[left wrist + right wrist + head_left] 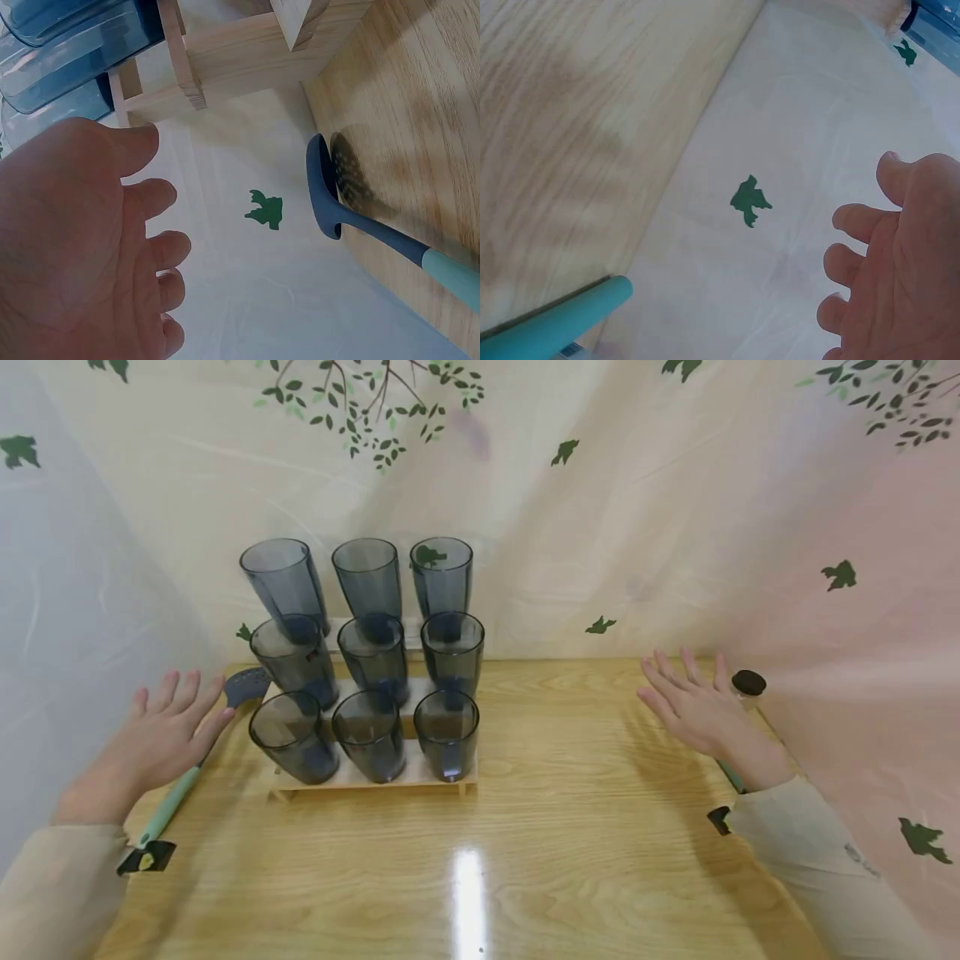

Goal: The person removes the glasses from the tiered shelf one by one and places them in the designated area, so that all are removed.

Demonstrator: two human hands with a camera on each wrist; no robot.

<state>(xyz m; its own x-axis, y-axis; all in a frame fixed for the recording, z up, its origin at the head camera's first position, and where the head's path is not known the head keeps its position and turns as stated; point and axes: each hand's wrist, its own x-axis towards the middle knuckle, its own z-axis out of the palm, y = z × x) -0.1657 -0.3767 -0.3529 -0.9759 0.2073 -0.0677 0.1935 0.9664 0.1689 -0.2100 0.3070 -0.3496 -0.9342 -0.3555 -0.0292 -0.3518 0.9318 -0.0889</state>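
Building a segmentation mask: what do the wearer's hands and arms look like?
Left hand and right hand: bare, no gloves or rings visible. Left sleeve and right sleeve: long, pale beige. Small black pieces show at the left cuff and right cuff; the left has a yellowish patch. Right sleeve bears a small greyish mark, unreadable.

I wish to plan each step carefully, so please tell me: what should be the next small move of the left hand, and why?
Probably, the left hand should lower toward the green handle of the perforated utensil. The hand is open and holds nothing, and this utensil lies close to it on the table, beside the rack of glasses.
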